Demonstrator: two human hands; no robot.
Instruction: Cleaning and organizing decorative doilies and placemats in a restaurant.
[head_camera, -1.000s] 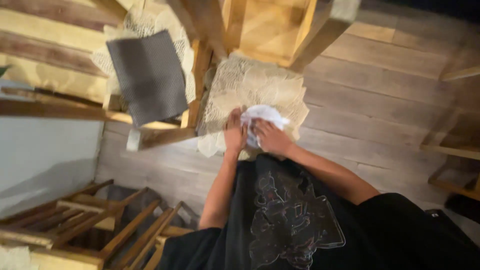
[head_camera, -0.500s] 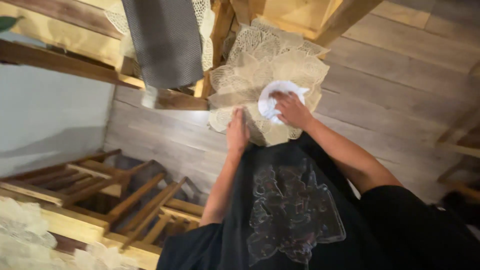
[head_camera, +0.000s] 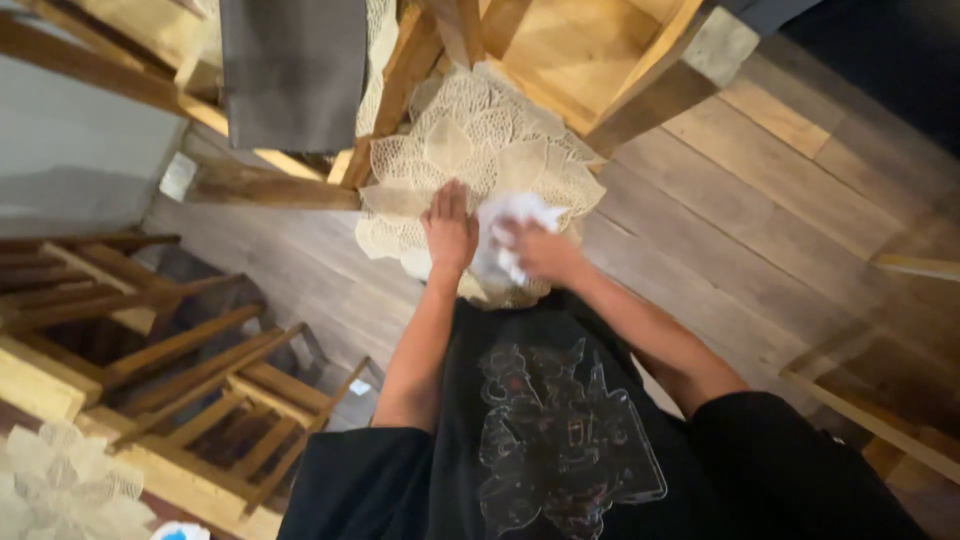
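Note:
A cream lace mat (head_camera: 470, 140) with a leaf pattern covers a small wooden surface in front of me. My left hand (head_camera: 449, 228) lies flat on the mat's near side, fingers together. My right hand (head_camera: 537, 250) grips a crumpled white cloth (head_camera: 508, 222) and presses it onto the mat just right of the left hand. Both hands are slightly blurred.
A dark grey mat (head_camera: 292, 70) lies on a wooden table at the upper left. Wooden chairs (head_camera: 160, 340) stand at the left. A wooden post (head_camera: 660, 85) slants at the upper right. A second lace mat (head_camera: 60, 495) shows at the bottom left. Grey plank floor (head_camera: 740, 220) lies around.
My right hand has drawn the white cloth back toward me across the lace mat. My left hand has shifted further onto the mat. The view has swung to the left.

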